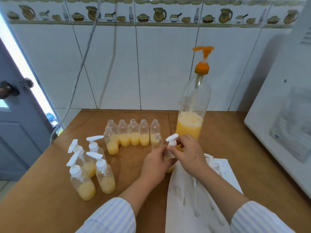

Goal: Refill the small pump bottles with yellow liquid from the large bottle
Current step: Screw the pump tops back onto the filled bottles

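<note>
A large clear bottle (pixel 191 115) with an orange pump stands at the back of the wooden table (pixel 235 148), about a third full of yellow liquid. My left hand (pixel 155 163) grips a small bottle (pixel 170 168), mostly hidden behind it. My right hand (pixel 188 152) pinches the white pump cap (pixel 172 140) on that bottle's neck. Several small uncapped bottles (pixel 134 134) with yellow liquid stand in a row behind, one more (pixel 157 140) just beyond my left hand. Several capped small bottles (pixel 104 174) stand at the left.
A white paper sheet (pixel 188 199) lies under my right forearm with several loose white pump caps and tubes (pixel 213 163) on it. A white appliance (pixel 286 115) fills the right side. Tiled wall behind, cables (pixel 84 64) hanging at the left, a door (pixel 16 123) beside the table.
</note>
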